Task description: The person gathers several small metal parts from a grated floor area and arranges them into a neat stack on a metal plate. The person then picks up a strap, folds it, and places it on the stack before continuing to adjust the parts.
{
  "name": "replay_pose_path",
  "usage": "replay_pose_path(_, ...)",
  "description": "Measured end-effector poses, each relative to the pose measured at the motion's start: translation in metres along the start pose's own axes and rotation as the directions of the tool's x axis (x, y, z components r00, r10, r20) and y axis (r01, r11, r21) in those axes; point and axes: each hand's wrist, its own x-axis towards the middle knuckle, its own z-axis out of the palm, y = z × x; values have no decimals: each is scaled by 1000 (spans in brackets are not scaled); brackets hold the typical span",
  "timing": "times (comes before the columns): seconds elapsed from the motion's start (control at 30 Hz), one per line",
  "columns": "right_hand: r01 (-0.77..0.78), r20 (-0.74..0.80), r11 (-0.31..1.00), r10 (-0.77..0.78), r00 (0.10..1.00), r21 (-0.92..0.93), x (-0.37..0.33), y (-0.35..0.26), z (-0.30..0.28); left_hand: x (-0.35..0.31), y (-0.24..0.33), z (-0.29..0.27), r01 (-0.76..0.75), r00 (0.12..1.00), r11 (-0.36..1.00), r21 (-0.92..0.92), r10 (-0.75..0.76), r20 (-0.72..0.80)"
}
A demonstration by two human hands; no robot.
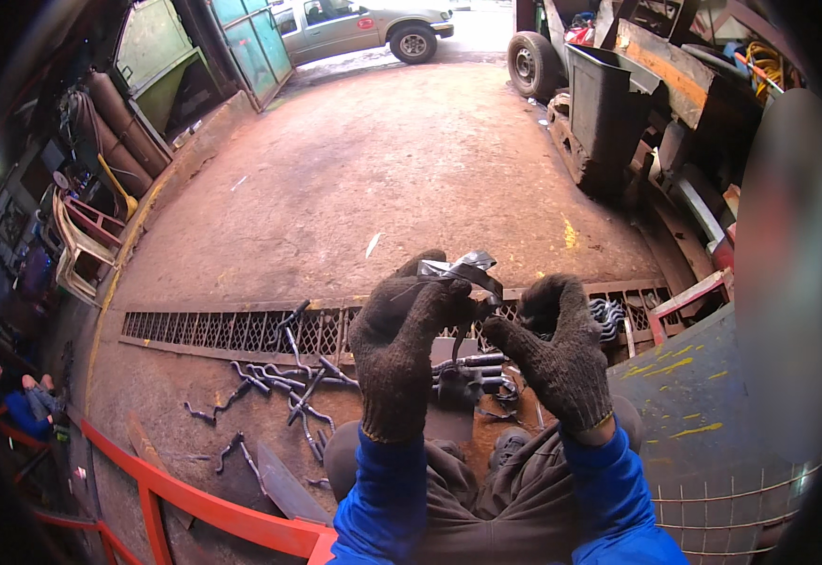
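Both my hands wear dark knitted gloves and are raised in front of my lap. My left hand (394, 344) is closed around a crumpled, shiny silver-and-black strip (470, 267), which looks like tape or plastic film. One dark end of it droops toward my right thumb. My right hand (561, 358) has its fingers curled in, close beside the strip; whatever they hold is hidden. Below lie several bent dark metal rods (302, 384), scattered left of my knees. More straight metal bars (486, 361) are bundled between my hands and legs.
A metal floor grating (213, 328) crosses ahead of me. An orange-red frame (213, 499) stands at my lower left, a grey metal sheet (684, 395) at my right. A dark bin (604, 113) and scrap are far right. A person (34, 405) sits at far left. A pickup (354, 28) is parked outside.
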Motion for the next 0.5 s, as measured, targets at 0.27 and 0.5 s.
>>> replay_pose_path(0.27, -146, 271, 853, 5, 963, 501, 5, 9, 0, 5, -14, -6, -90, 992, 988, 123, 79, 95)
replay_pose_path(0.5, 522, 186, 761, -490, 852, -385, 9, 43, -26, -3, -41, 5, -343, 938, 875, 342, 337, 80)
